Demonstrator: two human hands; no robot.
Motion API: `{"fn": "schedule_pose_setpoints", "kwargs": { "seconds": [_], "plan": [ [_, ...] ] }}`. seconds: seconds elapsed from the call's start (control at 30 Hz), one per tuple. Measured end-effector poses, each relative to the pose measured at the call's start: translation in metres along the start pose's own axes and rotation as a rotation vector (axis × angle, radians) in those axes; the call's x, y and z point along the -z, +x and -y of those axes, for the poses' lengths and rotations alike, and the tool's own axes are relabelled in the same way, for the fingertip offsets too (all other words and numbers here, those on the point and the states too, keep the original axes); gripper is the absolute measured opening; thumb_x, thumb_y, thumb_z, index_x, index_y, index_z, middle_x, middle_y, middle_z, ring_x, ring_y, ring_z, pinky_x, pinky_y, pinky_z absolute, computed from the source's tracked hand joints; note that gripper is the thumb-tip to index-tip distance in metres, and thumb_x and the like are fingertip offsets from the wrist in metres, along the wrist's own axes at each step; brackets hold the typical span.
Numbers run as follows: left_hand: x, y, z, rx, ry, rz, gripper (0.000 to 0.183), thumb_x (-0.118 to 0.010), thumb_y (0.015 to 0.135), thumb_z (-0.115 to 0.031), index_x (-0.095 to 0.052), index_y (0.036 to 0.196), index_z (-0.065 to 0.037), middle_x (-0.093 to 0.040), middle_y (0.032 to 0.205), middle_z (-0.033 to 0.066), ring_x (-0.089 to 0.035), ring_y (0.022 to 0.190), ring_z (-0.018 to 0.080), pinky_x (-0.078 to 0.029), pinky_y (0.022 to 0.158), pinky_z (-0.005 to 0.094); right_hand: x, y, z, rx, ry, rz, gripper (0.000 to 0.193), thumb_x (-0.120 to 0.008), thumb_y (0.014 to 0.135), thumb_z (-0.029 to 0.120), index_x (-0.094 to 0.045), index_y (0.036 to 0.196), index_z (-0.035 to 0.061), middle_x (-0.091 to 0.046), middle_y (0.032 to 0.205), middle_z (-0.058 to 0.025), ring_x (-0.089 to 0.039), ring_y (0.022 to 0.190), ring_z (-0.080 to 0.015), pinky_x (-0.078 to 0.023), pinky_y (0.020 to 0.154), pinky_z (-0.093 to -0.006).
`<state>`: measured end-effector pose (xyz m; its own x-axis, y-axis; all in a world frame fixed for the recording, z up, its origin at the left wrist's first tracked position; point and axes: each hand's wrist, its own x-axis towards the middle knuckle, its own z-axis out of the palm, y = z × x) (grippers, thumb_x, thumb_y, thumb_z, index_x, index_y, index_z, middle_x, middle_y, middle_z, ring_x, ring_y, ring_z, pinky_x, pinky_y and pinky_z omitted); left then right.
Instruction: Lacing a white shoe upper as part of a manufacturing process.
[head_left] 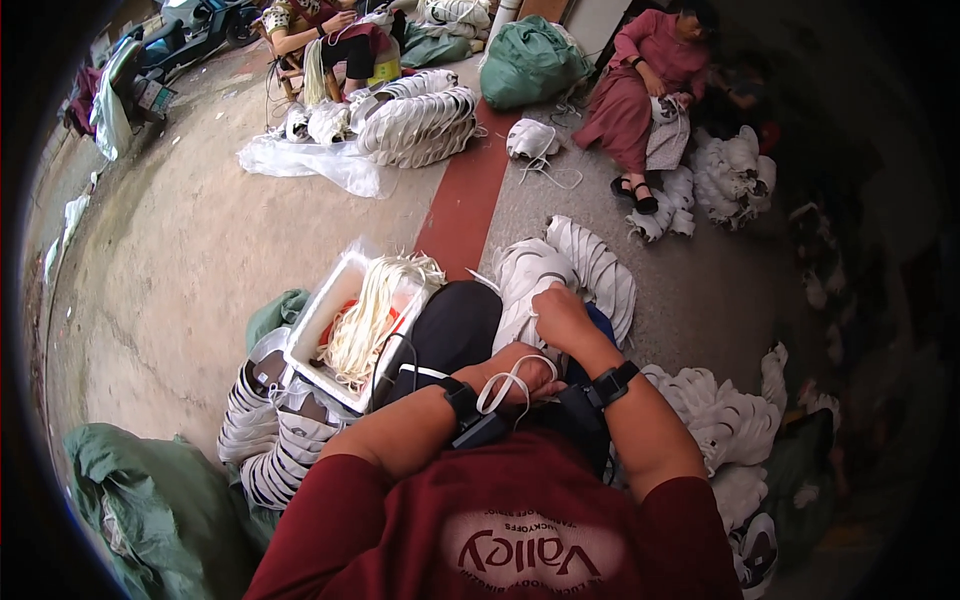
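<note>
White shoe uppers (532, 272) with dark slits lie over my lap, beside my dark-trousered knee. My right hand (562, 316) is closed at the right edge of these uppers, its fingertips bent in against the white material. What they pinch is hidden. Closer to my body, my left hand (522, 376) is closed with its fingers curled under. A white shoelace (497, 392) loops over the back of it and around the wrist side, and its end runs into the grip. Both wrists wear black bands.
At my left stands a white foam box (300, 345) holding a bundle of cream laces (372, 310). Beside it are stacked striped shoe uppers (285, 460) and a green sack (150, 510). More white uppers (715, 410) pile at my right. Two people sit further off among uppers and sacks.
</note>
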<state>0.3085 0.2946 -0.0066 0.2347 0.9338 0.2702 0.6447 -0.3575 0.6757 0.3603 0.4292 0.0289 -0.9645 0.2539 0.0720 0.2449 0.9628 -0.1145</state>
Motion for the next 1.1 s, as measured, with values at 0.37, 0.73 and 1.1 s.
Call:
{"fn": "schedule_pose_setpoints", "kwargs": {
  "seconds": [0.37, 0.73, 1.1],
  "plan": [
    [-0.012, 0.002, 0.011, -0.118, -0.049, -0.095, 0.035, -0.05, 0.089, -0.032, -0.058, 0.07, -0.004, -0.058, 0.069, 0.0158, -0.057, 0.069, 0.0365, -0.047, 0.063, 0.043, 0.004, 0.04, -0.017, -0.538, 1.172, 0.327, 0.017, -0.061, 0.082, 0.017, -0.062, 0.071, 0.004, -0.062, 0.075, -0.0034, -0.052, 0.068, -0.0092, -0.04, 0.057, -0.023],
    [0.0, 0.0, -0.003, -0.026, -0.085, -0.04, 0.03, -0.049, 0.09, -0.03, -0.058, 0.076, -0.004, -0.057, 0.071, 0.0153, -0.056, 0.071, 0.0364, -0.047, 0.064, 0.0417, 0.001, -0.034, -0.054, -0.736, 1.031, 0.032, 0.02, -0.067, 0.076, 0.016, -0.06, 0.066, 0.0009, -0.054, 0.054, -0.0042, -0.046, 0.044, -0.0107, -0.036, 0.043, -0.0262],
    [-0.001, 0.003, -0.004, -0.011, -0.056, -0.051, 0.028, -0.051, 0.089, -0.031, -0.058, 0.078, -0.005, -0.058, 0.072, 0.0148, -0.057, 0.071, 0.0356, -0.047, 0.064, 0.0418, -0.049, -0.032, -0.037, -0.621, 0.736, -0.467, 0.009, -0.061, 0.067, 0.004, -0.06, 0.065, -0.0053, -0.056, 0.055, -0.0111, -0.052, 0.052, -0.0141, -0.042, 0.052, -0.0305]
  ]
}}
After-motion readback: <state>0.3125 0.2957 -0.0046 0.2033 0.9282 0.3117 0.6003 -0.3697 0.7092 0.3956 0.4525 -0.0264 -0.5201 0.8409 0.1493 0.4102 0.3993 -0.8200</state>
